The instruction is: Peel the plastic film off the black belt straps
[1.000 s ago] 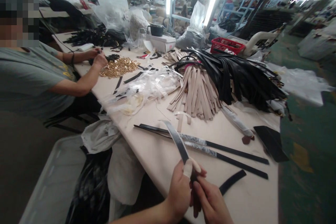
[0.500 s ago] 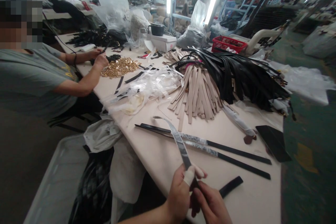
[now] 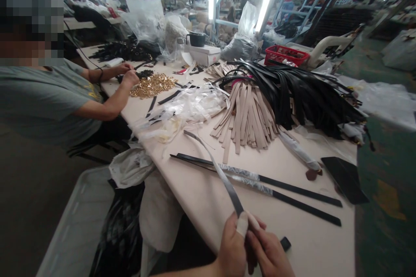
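My left hand (image 3: 232, 244) is closed on a long dark strap (image 3: 225, 181), pinching it between thumb and fingers. White covers wrap the thumb and a finger of this hand. From the grip, the strap curves up and away over the table. My right hand (image 3: 271, 251) is closed right beside the left, its fingertips on the strap where the two hands meet. A short black strap end (image 3: 286, 243) shows past the right hand; whether it belongs to the held strap I cannot tell. Beyond the hands lie two black straps (image 3: 302, 192), partly wrapped in clear film.
Beige strips (image 3: 248, 117) and a heap of black straps (image 3: 292, 91) cover the table's back right. Clear plastic wrap (image 3: 191, 106) and gold metal pieces (image 3: 152, 84) lie further left, where a co-worker (image 3: 65, 99) sits. A grey bin (image 3: 74, 220) stands below the left edge.
Both hands have shifted slightly right and down in view. The held strap has turned edge-on, and less of the black end shows past my right hand.
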A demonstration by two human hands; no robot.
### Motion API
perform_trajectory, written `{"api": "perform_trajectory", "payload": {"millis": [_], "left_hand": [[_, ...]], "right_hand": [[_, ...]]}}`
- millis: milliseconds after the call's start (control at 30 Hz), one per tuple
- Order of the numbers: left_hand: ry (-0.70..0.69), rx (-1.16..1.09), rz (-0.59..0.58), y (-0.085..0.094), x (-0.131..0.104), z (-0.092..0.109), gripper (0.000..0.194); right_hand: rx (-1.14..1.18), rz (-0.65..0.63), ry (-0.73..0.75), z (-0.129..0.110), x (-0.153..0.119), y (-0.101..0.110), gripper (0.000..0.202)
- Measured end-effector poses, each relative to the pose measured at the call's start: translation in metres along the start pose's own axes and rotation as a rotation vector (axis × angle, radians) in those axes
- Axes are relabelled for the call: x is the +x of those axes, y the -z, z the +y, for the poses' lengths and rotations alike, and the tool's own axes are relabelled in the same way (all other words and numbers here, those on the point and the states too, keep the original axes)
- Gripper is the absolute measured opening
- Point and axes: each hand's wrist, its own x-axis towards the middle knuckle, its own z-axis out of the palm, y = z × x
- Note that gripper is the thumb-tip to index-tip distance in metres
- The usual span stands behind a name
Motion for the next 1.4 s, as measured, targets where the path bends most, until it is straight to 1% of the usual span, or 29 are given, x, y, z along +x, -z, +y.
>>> {"api": "perform_trajectory", "payload": {"millis": [67,100,200,233,267,300,367,433,467,500,533,567,633,700,733,800,867,900,967,1033,1067,1100,1133,1200,1233,1300,1333,1367,1400], "left_hand": [[0.048,0.009,-0.074,0.002,0.004,0.001,0.049],[0.023,0.005,-0.082,0.004,0.007,0.006,0.046],[-0.119,-0.06,-0.029,0.005,0.019,0.028,0.037],[-0.155,-0.081,0.012,0.004,0.021,0.032,0.036],[-0.159,-0.091,0.051,0.002,0.022,0.032,0.036],[-0.122,-0.089,0.074,0.0,0.02,0.027,0.038],[-0.015,-0.07,0.094,-0.005,0.014,0.007,0.045],[0.078,-0.061,0.057,-0.008,0.007,-0.014,0.053],[0.106,-0.069,0.032,-0.008,0.006,-0.02,0.055],[0.105,-0.094,0.023,-0.006,0.008,-0.021,0.054],[0.086,-0.132,0.028,-0.003,0.011,-0.017,0.052],[0.063,-0.179,0.038,0.0,0.017,-0.007,0.05],[-0.009,-0.264,0.091,0.009,0.032,0.019,0.05],[-0.063,-0.269,0.13,0.017,0.044,0.043,0.048],[-0.083,-0.238,0.141,0.019,0.048,0.051,0.044],[-0.116,-0.144,0.117,0.019,0.047,0.054,0.036],[-0.113,-0.04,0.022,0.014,0.036,0.042,0.036],[-0.097,0.008,-0.031,0.01,0.029,0.033,0.039],[-0.043,0.093,-0.114,0.006,0.014,0.016,0.042],[0.055,0.16,-0.184,0.007,0.005,0.01,0.041],[0.099,0.175,-0.209,0.011,0.004,0.014,0.039],[0.121,0.168,-0.211,0.017,0.005,0.023,0.037],[0.114,0.141,-0.187,0.024,0.01,0.037,0.038],[-0.007,0.031,-0.068,0.039,0.024,0.075,0.044],[-0.077,-0.009,-0.049,0.046,0.033,0.096,0.048],[-0.2,-0.087,-0.081,0.055,0.052,0.135,0.051],[-0.252,-0.098,-0.085,0.056,0.06,0.15,0.048],[-0.299,-0.101,-0.074,0.055,0.068,0.159,0.044],[-0.334,-0.093,-0.053,0.052,0.074,0.164,0.04]], "right_hand": [[0.013,0.013,-0.018,0.003,-0.001,0.001,0.055],[0.033,0.0,-0.029,0.004,-0.002,0.002,0.056],[0.063,-0.051,-0.069,0.009,-0.004,0.002,0.059],[0.06,-0.054,-0.083,0.01,-0.004,0.002,0.059],[0.053,-0.051,-0.093,0.01,-0.004,0.002,0.059],[0.039,-0.043,-0.093,0.01,-0.003,0.002,0.059],[-0.004,-0.014,-0.062,0.011,0.0,0.001,0.058],[-0.034,0.035,-0.035,0.013,0.002,0.0,0.058],[-0.031,0.047,-0.04,0.015,0.001,0.0,0.058],[-0.014,0.045,-0.056,0.018,0.001,0.001,0.058],[0.007,0.026,-0.08,0.021,-0.001,0.001,0.058],[0.018,-0.006,-0.103,0.024,-0.004,0.003,0.058],[-0.013,-0.074,-0.125,0.029,-0.01,0.01,0.057],[-0.044,-0.124,-0.115,0.029,-0.014,0.02,0.054],[-0.022,-0.115,-0.104,0.026,-0.013,0.025,0.051],[0.112,-0.022,-0.079,0.014,0.0,0.032,0.052],[0.267,0.113,-0.072,-0.004,0.026,0.035,0.057],[0.33,0.153,-0.079,-0.015,0.044,0.034,0.058],[0.453,0.094,-0.124,-0.037,0.084,0.03,0.055],[0.585,-0.015,-0.126,-0.058,0.119,0.025,0.049],[0.626,-0.04,-0.102,-0.066,0.131,0.022,0.046],[0.644,-0.05,-0.065,-0.073,0.138,0.02,0.043],[0.646,-0.054,-0.025,-0.077,0.142,0.016,0.039],[0.621,-0.089,0.047,-0.081,0.138,0.009,0.035],[0.605,-0.128,0.069,-0.08,0.133,0.004,0.033],[0.574,-0.194,0.085,-0.076,0.122,-0.008,0.034],[0.558,-0.205,0.086,-0.073,0.118,-0.014,0.035],[0.54,-0.2,0.087,-0.071,0.116,-0.02,0.036],[0.518,-0.177,0.091,-0.069,0.115,-0.026,0.038]]}}
